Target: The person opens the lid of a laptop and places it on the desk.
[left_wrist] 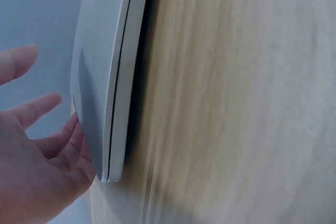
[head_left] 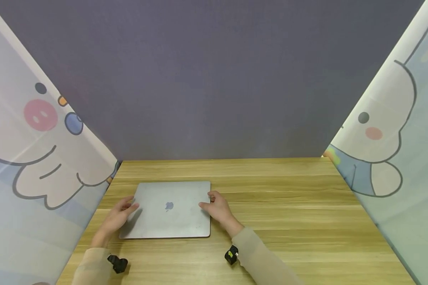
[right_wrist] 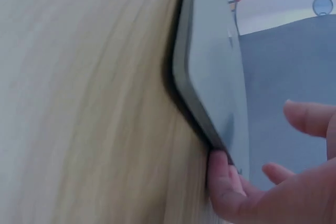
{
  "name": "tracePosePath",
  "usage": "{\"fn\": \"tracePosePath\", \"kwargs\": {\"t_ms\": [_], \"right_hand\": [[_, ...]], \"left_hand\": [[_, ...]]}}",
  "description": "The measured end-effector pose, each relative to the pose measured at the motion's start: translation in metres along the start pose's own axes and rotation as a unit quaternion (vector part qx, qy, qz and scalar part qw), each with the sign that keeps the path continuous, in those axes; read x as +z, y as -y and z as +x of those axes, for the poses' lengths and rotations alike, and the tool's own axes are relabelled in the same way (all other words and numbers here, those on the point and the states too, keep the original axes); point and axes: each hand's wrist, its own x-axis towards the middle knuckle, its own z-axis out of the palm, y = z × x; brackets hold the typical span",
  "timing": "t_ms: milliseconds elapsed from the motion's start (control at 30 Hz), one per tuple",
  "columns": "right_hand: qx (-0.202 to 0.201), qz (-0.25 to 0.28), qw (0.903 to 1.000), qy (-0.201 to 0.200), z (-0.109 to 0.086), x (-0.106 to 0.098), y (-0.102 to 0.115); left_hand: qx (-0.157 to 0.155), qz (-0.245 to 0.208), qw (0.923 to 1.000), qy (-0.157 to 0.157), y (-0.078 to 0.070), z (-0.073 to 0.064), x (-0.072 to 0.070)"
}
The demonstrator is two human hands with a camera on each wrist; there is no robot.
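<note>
Laptop [head_left: 167, 223] we judged stiff, slick, best held by its sides, where left hand [head_left: 117, 217] and right hand [head_left: 219, 208] touched, fingers wide.

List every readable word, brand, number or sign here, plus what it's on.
Words or numbers: none readable.
Sign: bitten-apple logo, no lettering, on the closed laptop's lid.
Unreadable: yellow-green mark on the black device by the right sleeve, too small to make out.

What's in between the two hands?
A closed silver laptop lies between the left hand and the right hand; the head view shows it.
</note>
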Motion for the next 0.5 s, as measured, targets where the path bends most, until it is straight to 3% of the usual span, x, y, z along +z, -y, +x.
{"fn": "tracePosePath", "kwargs": {"t_ms": [267,500], "right_hand": [[0.043,0.083,0.9957,0.004,0.000,-0.003,0.005],[0.071,0.180,0.9807,0.024,0.000,-0.008,-0.005]], "left_hand": [[0.000,-0.021,0.9998,0.001,-0.004,0.001,0.004],[0.006,-0.052,0.9985,0.013,0.000,-0.001,0.002]]}}
